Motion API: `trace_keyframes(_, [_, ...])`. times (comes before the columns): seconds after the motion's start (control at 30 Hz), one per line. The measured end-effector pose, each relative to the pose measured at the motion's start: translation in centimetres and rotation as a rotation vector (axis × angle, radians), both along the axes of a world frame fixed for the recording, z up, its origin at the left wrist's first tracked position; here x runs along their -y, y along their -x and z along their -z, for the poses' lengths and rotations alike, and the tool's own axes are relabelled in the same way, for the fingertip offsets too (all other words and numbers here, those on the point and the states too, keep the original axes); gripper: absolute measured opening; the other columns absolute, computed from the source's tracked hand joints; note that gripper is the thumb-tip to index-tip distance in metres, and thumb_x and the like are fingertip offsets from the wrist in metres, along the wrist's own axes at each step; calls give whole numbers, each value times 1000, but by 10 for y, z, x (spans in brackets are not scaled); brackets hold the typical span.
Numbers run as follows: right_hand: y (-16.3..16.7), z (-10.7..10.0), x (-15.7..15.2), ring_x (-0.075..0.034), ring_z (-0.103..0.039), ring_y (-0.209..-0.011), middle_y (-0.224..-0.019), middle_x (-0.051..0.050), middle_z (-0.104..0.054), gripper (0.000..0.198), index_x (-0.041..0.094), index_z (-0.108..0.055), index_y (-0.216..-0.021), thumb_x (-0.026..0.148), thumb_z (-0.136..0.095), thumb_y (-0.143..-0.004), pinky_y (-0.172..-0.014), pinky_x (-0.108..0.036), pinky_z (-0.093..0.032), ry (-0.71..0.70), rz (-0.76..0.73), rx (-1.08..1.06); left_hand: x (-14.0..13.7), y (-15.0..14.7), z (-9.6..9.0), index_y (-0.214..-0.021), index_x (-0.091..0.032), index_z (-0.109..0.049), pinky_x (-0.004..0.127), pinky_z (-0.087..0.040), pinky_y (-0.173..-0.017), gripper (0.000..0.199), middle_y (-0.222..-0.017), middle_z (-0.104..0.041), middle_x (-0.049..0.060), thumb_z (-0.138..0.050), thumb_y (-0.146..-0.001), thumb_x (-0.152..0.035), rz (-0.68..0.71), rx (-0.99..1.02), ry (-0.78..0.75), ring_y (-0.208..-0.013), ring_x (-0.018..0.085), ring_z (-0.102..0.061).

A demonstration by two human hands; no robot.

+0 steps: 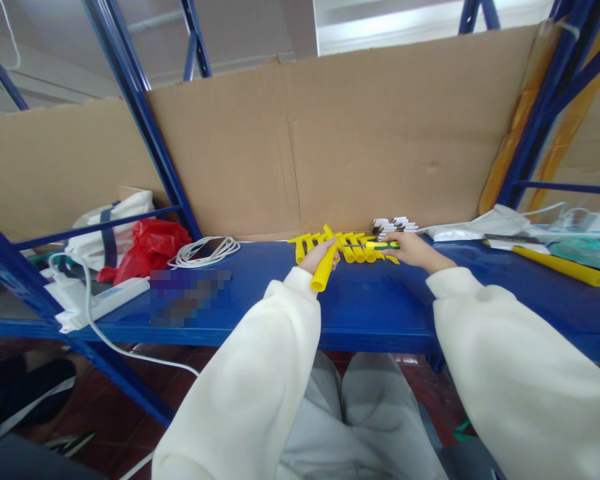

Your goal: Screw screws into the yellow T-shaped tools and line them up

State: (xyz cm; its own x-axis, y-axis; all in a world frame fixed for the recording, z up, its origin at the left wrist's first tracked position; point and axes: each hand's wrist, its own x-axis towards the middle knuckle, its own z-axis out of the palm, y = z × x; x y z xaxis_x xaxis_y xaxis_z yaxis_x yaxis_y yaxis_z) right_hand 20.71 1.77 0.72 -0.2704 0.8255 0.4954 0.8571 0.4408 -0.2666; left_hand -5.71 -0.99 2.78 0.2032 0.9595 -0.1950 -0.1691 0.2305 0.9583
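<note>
My left hand [317, 259] is closed around a yellow tapered tube [323, 272], tilted with its wide open end toward me. In my right hand [407, 248] is a screwdriver with a green and yellow handle [383, 245]. Its thin shaft points left and its tip meets or passes near the upper part of the tube; the exact contact is too small to tell. Behind the hands several more yellow tubes [359, 253] lie in a row. A small stack of white and dark pieces [394, 225] stands just beyond my right hand.
The blue shelf [375, 310] is backed by a cardboard sheet [380, 133]. To the left lie a coiled white cable [205, 252], a red plastic bag [155, 243] and a power strip [113, 300]. Another yellow tube [563, 265] rests at right. Part of another person shows lower left.
</note>
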Motion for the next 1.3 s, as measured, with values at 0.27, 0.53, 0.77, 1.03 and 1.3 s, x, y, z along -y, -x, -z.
trace_keyframes(0.27, [-4,4,-5,-30,-73,-99,-109,-9,-79,32,24,-77,-110,34,-76,-79,-90,-40,-57,-7,4,-8,2,1,-3,-82,-21,-56,17,-31,-38,30,-52,-45,-5,-48,-106,-38,37,40,12,-36,7,-39])
trace_keyframes(0.53, [2,2,2,-25,-70,-84,-94,-5,-76,29,24,-69,-102,22,-73,-74,-76,-32,-53,-9,81,44,0,-3,4,-80,-18,-58,18,-32,-36,26,-46,-50,-4,-52,-104,-29,8,-171,-98,-34,9,-43])
trace_keyframes(0.77, [12,-2,12,-26,-70,-80,-93,-9,-76,37,21,-65,-110,20,-69,-73,-70,-31,-50,17,177,118,-2,-5,6,-79,-18,-60,19,-33,-37,26,-45,-51,-4,-56,-102,-30,-37,-208,-118,-34,10,-45])
trace_keyframes(1.03, [14,0,8,-27,-71,-86,-96,-11,-77,27,21,-69,-100,19,-66,-73,-77,-32,-53,13,106,86,-1,-6,4,-88,-16,-67,21,-34,-37,24,-43,-51,-4,-54,-103,-29,-77,-223,-142,-33,11,-45])
trace_keyframes(1.3, [14,2,12,-27,-71,-83,-93,-10,-77,32,21,-67,-107,25,-70,-75,-69,-30,-50,30,189,148,3,-7,1,-82,-17,-61,20,-34,-36,25,-44,-52,-4,-53,-104,-27,-73,-214,-158,-32,10,-44])
